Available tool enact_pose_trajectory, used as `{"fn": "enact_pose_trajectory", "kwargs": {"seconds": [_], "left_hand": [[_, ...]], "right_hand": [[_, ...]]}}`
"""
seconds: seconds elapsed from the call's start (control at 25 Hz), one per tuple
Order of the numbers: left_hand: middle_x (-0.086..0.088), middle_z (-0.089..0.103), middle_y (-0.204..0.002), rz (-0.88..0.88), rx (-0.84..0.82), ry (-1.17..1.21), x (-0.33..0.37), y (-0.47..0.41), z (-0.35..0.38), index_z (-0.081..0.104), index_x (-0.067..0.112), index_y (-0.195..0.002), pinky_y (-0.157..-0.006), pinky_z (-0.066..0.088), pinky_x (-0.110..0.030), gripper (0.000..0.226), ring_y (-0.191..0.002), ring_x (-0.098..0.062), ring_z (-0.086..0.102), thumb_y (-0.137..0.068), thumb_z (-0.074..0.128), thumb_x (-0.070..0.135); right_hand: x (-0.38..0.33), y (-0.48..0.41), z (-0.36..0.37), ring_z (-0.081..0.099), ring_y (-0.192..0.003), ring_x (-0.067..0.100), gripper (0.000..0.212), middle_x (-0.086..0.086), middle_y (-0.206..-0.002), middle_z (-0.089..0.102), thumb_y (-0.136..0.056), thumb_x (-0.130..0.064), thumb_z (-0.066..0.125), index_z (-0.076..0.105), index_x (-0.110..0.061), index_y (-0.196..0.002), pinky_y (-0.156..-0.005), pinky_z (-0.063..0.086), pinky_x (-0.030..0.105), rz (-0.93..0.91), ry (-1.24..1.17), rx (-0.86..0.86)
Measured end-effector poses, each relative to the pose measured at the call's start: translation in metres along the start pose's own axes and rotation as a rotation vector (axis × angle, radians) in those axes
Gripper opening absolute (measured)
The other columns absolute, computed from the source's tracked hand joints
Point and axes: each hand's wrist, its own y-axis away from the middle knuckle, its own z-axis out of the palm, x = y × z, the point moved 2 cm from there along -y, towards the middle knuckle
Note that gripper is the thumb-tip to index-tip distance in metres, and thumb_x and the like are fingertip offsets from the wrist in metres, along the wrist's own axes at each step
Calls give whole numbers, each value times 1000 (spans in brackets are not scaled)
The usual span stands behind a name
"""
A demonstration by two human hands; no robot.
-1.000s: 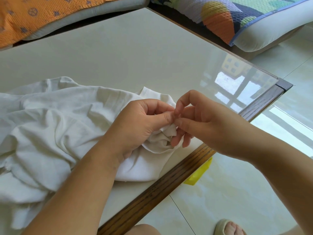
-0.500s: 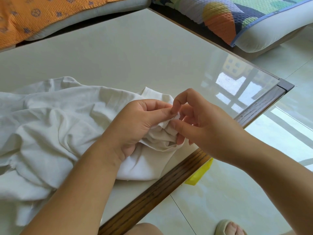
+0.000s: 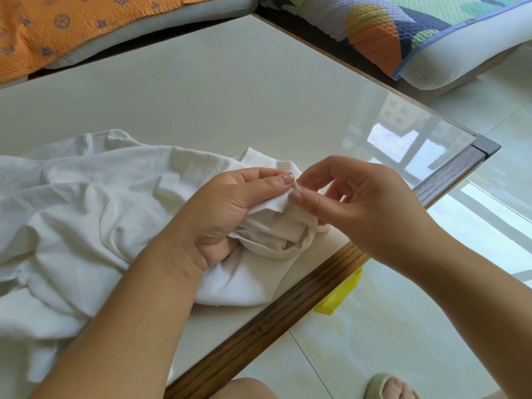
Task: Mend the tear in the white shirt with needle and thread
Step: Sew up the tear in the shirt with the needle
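On a glossy cream table point(image 3: 230, 96) with a dark wooden edge point(image 3: 259, 332), a crumpled white cotton shirt point(image 3: 86, 211) lies heaped across the left half, its bunched end reaching the near rim. The person's left hand point(image 3: 230, 208) rests on that end and pinches a small fold of cloth between thumb and curled fingers, lifting it slightly. The right hand point(image 3: 365, 208) meets it from the right, thumb and forefinger pressed together on the tip of the same fold, the other fingers loosely curled behind. Needle, thread and tear cannot be made out; the fingertips cover the spot, and the left forearm hides part of the shirt. A small yellow object point(image 3: 339, 298) lies on the pale tiled floor point(image 3: 403, 341) just under the table's edge. An orange patterned cushion point(image 3: 57, 24) and a multicoloured quilted cushion point(image 3: 403, 30) border the far sides, and a sandalled foot point(image 3: 388, 387) shows at the bottom.
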Motion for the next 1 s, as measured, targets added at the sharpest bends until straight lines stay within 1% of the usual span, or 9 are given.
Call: {"fn": "enact_pose_trajectory", "kwargs": {"seconds": [0.2, 0.44, 0.52, 0.6, 0.68, 0.76, 0.88, 0.92, 1.0], "left_hand": [[-12, 74, -85, 5, -5, -41, -1, 0, 2, 73, 10, -89, -65, 59, -27, 21, -73, -20, 72, -73, 68, 21], [-15, 75, -99, 5, -13, -70, -1, 1, 1, 74, 6, -105, -76, 59, -31, 34, -88, -25, 72, -76, 69, 25], [-15, 75, -103, 15, -20, -62, 0, 3, 4, 74, 7, -110, -78, 58, -31, 37, -94, -24, 73, -78, 69, 25], [-12, 76, -96, 21, 8, -67, 1, 5, 8, 77, 9, -103, -69, 59, -26, 32, -86, -20, 73, -75, 70, 24], [-10, 76, -90, 18, 36, -98, 1, 6, 10, 79, 11, -96, -62, 58, -25, 25, -79, -19, 73, -75, 73, 22], [-10, 76, -87, 12, 46, -115, 1, 6, 10, 79, 11, -93, -58, 57, -25, 20, -74, -18, 72, -76, 73, 19], [-10, 76, -83, 0, 45, -117, 2, 7, 9, 79, 10, -90, -57, 57, -24, 19, -70, -17, 73, -73, 73, 17], [-10, 76, -83, -1, 40, -124, 2, 7, 8, 79, 10, -89, -59, 58, -24, 19, -71, -17, 73, -72, 73, 17], [-9, 77, -84, 4, 32, -148, 2, 8, 7, 80, 12, -86, -64, 60, -25, 19, -75, -18, 74, -70, 73, 18]], "right_hand": [[0, -2, -1, 59, -55, 11, 5, -21, -73, 67, -86, -36, 68, 73, -33, -85, -52, 46, 21, 15, -61, 119], [-4, -8, 0, 43, -46, 3, 10, -24, -47, 51, -87, -33, 69, 69, -34, -77, -44, 30, 8, 63, -123, 102], [-5, -9, 0, 42, -49, 3, 10, -27, -51, 52, -87, -33, 68, 69, -33, -78, -48, 31, 9, 77, -177, 122], [-7, -11, -2, 43, -53, 2, 9, -23, -61, 59, -88, -32, 67, 71, -30, -81, -53, 36, 14, 103, -212, 143], [-8, -14, -6, 46, -53, 5, 11, -10, -76, 69, -93, -25, 62, 70, -20, -87, -53, 38, 19, 152, -378, 169], [-11, -17, -10, 55, -52, 12, 13, 6, -84, 73, -98, -15, 53, 62, -8, -92, -48, 44, 21, 225, -740, 166], [-11, -22, -19, 74, -79, 28, 14, 17, -85, 73, -102, -8, 42, 53, -4, -95, -69, 61, 31, 250, -1145, 209], [-9, -23, -22, 73, -88, 30, 14, 17, -86, 73, -102, -7, 41, 53, -5, -95, -79, 61, 36, 220, -1119, 266], [-3, -23, -29, 73, -92, 23, 15, 7, -86, 75, -102, -10, 43, 54, -12, -92, -88, 58, 38, 126, -732, 438]]}}
